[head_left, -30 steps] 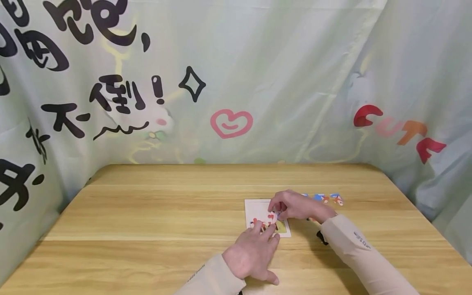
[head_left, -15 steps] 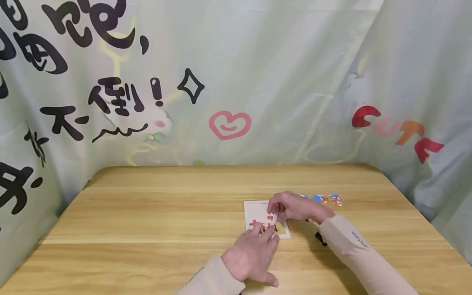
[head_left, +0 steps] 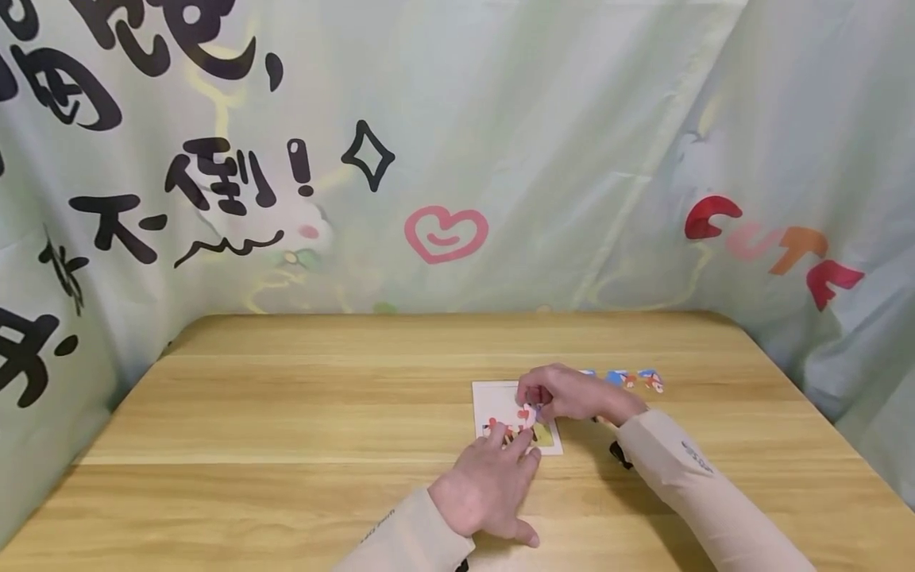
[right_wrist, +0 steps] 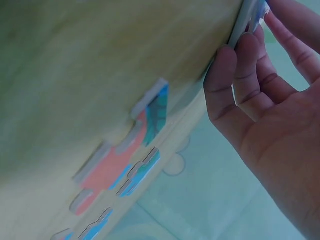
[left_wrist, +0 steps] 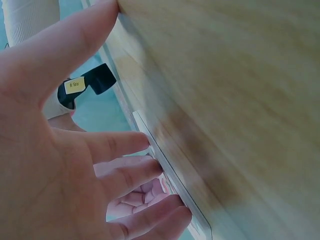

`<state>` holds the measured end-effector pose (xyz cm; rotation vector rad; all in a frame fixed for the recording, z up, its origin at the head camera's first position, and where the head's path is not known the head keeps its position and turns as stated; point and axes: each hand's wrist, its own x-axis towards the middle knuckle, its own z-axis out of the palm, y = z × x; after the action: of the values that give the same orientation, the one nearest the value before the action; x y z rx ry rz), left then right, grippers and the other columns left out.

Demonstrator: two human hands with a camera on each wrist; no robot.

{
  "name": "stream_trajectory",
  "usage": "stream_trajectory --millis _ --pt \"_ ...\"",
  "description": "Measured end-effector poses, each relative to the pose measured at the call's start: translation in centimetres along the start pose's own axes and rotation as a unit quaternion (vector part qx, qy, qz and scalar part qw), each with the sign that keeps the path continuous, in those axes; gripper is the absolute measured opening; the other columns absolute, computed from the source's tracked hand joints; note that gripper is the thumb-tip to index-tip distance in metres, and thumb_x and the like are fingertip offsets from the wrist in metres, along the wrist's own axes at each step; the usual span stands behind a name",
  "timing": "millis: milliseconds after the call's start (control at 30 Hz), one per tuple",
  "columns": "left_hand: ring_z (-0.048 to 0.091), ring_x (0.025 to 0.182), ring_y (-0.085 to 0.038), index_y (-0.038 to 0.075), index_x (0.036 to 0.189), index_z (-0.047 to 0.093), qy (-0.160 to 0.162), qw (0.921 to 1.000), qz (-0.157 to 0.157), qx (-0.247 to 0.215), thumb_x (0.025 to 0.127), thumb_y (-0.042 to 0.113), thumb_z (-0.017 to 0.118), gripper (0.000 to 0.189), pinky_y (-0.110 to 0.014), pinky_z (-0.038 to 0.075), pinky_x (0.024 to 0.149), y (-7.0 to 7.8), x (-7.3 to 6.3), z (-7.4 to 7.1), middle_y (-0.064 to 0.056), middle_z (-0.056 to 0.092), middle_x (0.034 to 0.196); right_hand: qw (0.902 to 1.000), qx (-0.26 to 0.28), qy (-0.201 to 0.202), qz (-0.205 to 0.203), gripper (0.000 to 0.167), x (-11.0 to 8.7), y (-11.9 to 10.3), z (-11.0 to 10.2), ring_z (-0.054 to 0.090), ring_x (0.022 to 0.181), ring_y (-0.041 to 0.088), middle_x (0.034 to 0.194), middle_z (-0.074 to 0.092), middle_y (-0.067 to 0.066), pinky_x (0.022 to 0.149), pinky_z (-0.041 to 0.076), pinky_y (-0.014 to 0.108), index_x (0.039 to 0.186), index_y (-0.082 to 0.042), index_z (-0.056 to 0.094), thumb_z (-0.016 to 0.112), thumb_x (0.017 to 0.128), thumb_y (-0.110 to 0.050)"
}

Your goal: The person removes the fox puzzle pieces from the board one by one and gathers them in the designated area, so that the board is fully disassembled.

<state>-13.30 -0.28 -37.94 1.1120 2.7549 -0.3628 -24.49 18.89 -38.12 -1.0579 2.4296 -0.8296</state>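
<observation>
Left hand: at the board's near edge, fingers straight and spread, tips resting on its near part, thumb splayed apart; apparently steadying it.
Board: flat on the table; placed pieces lie along its near part, bare white shows on its far part.
Piece: over the board's right half, just beyond the placed pieces; whether it is seated cannot be told. Step in hand, by my judgement: fitting it against them.
Right hand: across the board's right edge, thumb and forefinger pinching the piece. Next move seems to call for matching tabs, then pressing flat.
Loose pieces: right of the board, about level with its far edge.
</observation>
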Motion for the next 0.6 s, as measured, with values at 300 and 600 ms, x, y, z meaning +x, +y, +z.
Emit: stream_trajectory --millis 300,600 --pt "0.041 0.122 -0.019 0.023 0.138 0.054 0.006 0.9998 -0.002 -0.019 0.073 0.078 0.071 0.087 -0.026 0.046 0.091 -0.43 0.03 -0.12 0.01 0.037 0.158 0.9998 0.005 -0.007 -0.017 0.03 0.52 -0.31 -0.1 0.046 0.069 0.01 0.077 0.052 -0.001 0.064 0.042 0.026 0.096 -0.008 0.064 0.065 0.08 0.019" --pt "0.04 0.12 -0.018 0.026 0.139 0.053 -0.005 0.9999 0.004 -0.01 0.073 0.08 0.069 0.086 -0.026 0.045 0.092 -0.31 0.42 -0.24 0.012 0.036 0.158 0.9996 0.0 -0.009 -0.027 0.032 0.29 -0.21 -0.18 0.043 0.066 0.009 0.073 0.047 -0.005 0.063 0.04 0.025 0.09 -0.008 0.06 0.061 0.078 0.021"
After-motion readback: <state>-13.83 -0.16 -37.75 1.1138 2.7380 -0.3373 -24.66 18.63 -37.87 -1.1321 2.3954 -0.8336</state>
